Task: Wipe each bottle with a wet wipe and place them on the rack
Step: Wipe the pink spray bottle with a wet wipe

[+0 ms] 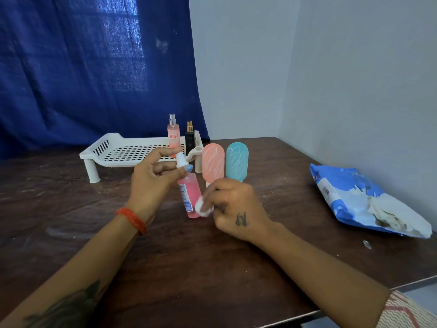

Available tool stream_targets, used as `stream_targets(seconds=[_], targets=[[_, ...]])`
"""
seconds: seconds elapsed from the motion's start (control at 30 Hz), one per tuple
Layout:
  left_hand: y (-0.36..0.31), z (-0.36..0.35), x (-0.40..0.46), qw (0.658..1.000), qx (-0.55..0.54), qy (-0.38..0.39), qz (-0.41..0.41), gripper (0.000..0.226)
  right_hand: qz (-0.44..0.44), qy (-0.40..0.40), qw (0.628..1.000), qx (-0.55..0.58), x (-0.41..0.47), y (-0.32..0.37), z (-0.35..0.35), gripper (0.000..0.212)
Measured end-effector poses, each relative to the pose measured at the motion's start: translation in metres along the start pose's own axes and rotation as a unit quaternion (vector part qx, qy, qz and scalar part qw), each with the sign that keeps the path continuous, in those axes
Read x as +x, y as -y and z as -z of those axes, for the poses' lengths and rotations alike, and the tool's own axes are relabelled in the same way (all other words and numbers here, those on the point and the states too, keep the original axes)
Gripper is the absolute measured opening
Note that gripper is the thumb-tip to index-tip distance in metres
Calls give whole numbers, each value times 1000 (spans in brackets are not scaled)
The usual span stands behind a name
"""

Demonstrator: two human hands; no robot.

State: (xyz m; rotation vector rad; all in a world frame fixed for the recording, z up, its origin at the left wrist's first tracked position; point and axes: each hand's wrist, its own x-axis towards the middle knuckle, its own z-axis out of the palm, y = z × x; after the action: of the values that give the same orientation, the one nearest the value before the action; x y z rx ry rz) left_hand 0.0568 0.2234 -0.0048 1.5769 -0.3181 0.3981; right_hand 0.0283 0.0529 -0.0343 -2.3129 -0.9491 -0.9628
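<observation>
Left hand (153, 176) pinches the white spray top of a pink spray bottle (189, 195), thumb and fingers curled round the nozzle, bottle held tilted just above the table's middle with its base toward the near right. Right hand (234, 207) grips a balled white wet wipe (203, 207) in its fingertips, wipe pressed against the lower right side of the pink bottle by the blue-and-white label. Orange bangles (132, 220) on the left wrist, a small tattoo on the back of the right hand. Just beyond the hands two flat squeeze bottles stand upright side by side, a peach squeeze bottle (212, 162) on the left and a teal squeeze bottle (237, 160) on the right, caps down, partly hidden by the right hand. Farther left sits a white slotted rack (123, 150) on short legs; at its right end stand a peach Engage spray bottle (173, 136) and a black spray bottle with gold top (189, 137), close together. Far right on the dark wooden table (71, 209) lies an open blue-and-white wet wipes pack (343, 197), white wipes showing at its mouth. Blue curtain (94, 67) behind the rack, pale wall to the right.
</observation>
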Motion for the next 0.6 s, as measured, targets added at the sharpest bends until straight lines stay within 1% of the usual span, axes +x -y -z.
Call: stream_targets(seconds=[0.07, 0.1, 0.13, 0.2, 0.33, 0.43, 0.53, 0.6], targets=[[-1, -1, -1, 1000, -5, 3, -3, 36, -14, -92, 996, 10, 3, -1, -2, 15], [-1, -2, -2, 1000, -5, 4, -8, 35, -13, -118, 993, 6, 5, 0, -3, 16], [-1, -3, -2, 1000, -4, 6, -14, 35, -7, -123, 992, -1, 7, 1, -5, 19], [-2, -3, -2, 1000, 0, 8, -21, 34, 5, -102, 995, -10, 10, 3, -8, 23], [-3, -3, -2, 1000, 3, 7, -26, 37, 36, -66, 997, -21, 8, 4, -9, 23], [-2, -4, -1, 999, 14, 7, -30, 37, 61, -4, 998, -22, 4, 6, -7, 20], [-1, -3, -1, 999, 11, 6, -30, 39, 61, 65, 996, -9, 2, 8, -5, 22], [0, -2, -1, 1000, 10, 7, -29, 38, 57, 90, 994, -9, 1, 8, -2, 25]])
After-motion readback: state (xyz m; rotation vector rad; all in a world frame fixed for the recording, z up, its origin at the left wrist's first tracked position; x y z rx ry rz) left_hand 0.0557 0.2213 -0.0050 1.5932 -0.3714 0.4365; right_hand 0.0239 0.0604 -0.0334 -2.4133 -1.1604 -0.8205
